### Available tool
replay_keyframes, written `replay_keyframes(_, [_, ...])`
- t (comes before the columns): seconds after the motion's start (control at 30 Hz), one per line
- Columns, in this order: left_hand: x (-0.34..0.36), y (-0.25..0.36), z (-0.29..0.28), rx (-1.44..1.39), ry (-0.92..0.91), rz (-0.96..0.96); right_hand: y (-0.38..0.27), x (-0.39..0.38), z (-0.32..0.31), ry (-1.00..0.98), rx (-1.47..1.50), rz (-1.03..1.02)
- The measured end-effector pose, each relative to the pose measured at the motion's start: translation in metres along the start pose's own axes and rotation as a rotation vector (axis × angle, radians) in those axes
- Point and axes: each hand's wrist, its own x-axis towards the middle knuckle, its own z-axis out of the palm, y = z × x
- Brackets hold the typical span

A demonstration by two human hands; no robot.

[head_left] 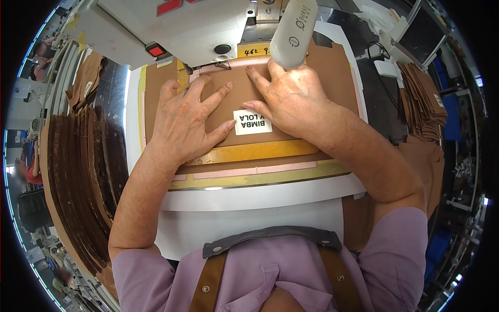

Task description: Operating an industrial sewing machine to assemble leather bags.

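A flat brown panel (223,106) lies in front of me under the head of a white machine. On its middle sits a small white label (252,122) with dark print. My left hand (189,117) presses on the panel with fingers spread, the thumb tip next to the label's left edge. My right hand (288,96) also rests on the panel, thumb at the label's upper edge and index finger stretched toward the back; its other fingers are partly hidden beneath a white lamp (294,36). A yellow strip (254,152) runs along the panel's near side.
The machine head (197,31), with a black button and a red switch (155,50), stands close beyond my hands. Thick stacks of brown pieces (86,171) stand at left. More brown pieces (423,104) are piled at right, near a black cable (382,67).
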Motion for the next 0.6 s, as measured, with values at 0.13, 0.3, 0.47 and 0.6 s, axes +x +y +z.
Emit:
replay_keyframes(0.13, [-0.003,-0.003,-0.003,0.025,-0.019,-0.008,0.003,-0.004,-0.003,-0.029,0.036,-0.035])
replay_keyframes(0.3, [-0.011,-0.014,-0.005,0.043,-0.035,-0.020,0.006,-0.008,0.003,0.098,0.111,-0.029])
replay_keyframes(0.47, [-0.021,-0.029,-0.010,0.062,-0.039,-0.012,0.003,-0.009,0.002,0.124,0.163,-0.051])
replay_keyframes(0.6, [-0.019,-0.020,-0.006,0.080,-0.050,-0.038,0.019,-0.019,0.012,0.074,0.317,-0.062])
